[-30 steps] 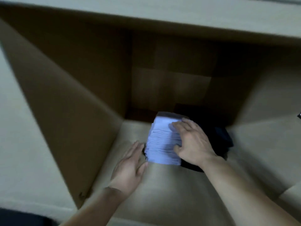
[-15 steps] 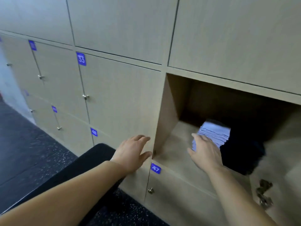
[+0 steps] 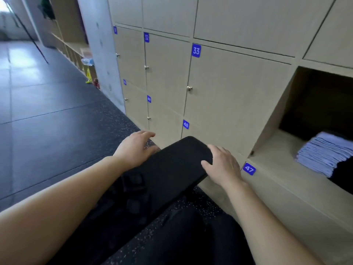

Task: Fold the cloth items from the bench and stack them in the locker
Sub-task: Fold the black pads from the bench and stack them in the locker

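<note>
Both grips slack, empty: left hand, right hand flank bench end.

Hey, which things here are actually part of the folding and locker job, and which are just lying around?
Part of the job:
black bench
open locker
pale purple folded stack inside it
dark cloth beside that stack
left hand and right hand, both holding nothing

Just around:
closed locker 33
yellow object down the corridor
dark pole leaning far off
</note>
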Demonstrator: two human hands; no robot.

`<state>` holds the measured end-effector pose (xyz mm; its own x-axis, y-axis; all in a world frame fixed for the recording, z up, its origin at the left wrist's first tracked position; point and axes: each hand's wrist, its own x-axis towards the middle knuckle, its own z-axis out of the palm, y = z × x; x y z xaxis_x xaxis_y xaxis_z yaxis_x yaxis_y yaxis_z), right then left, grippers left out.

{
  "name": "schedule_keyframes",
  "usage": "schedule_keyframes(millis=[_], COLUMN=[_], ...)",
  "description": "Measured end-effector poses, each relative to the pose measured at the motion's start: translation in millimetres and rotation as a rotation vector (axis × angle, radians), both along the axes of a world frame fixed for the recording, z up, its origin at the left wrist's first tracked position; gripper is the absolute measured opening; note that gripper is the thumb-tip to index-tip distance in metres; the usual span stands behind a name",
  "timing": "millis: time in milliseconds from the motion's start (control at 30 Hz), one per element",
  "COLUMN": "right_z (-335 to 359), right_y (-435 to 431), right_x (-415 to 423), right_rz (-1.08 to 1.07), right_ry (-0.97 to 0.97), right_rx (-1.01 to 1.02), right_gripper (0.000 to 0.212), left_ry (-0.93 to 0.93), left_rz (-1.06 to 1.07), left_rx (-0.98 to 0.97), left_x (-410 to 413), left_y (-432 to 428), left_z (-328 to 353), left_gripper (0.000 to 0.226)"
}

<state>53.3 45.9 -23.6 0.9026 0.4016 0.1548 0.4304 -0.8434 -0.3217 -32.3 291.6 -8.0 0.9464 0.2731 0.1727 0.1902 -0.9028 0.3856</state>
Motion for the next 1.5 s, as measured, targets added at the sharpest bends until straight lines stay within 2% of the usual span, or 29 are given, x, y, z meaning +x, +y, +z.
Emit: schedule_keyframes(millis=[367,700,1033,1300,1367,1500], right_z=[-50.8,-109.1,-151.2,-170.9,-173.1,-170.7], right_y=[113.7,177.1,230.4,244.3,246.5,248.1], right_x=[-56.2,-72.2,-110.4,-121.0,-121.4,-120.3], right_rz=[0.312,0.437,0.426,0.379,0.354,0.259], right_ry=[0.067,0.222,0.483,0.572,0.603,0.674], right_rx=[0.027,0.041,0.118,0.1,0.111,0.207], right_gripper=[0.055,0.047,0.052,0.053,0.046,0.016], left_ry=[0.008,-0.023,-0.022,-0.058,-0.057,-0.06], left_rz=[0.281,0.48,0.692,0.735,0.762,0.802], left_rx=[-0.105,-0.238,-0.295,-0.298,-0.284,-0.292], left_x=[-103.0,-154.7,-215.6,-209.8,-206.6,-202.1], left_y=[97.9,137.9,127.9,108.8,107.5,104.7], left_z=[-52.7,-112.1,-162.0,-176.1,-179.1,-182.1], left_gripper=[0.048,0.046,0.043,0.041,0.044,0.051])
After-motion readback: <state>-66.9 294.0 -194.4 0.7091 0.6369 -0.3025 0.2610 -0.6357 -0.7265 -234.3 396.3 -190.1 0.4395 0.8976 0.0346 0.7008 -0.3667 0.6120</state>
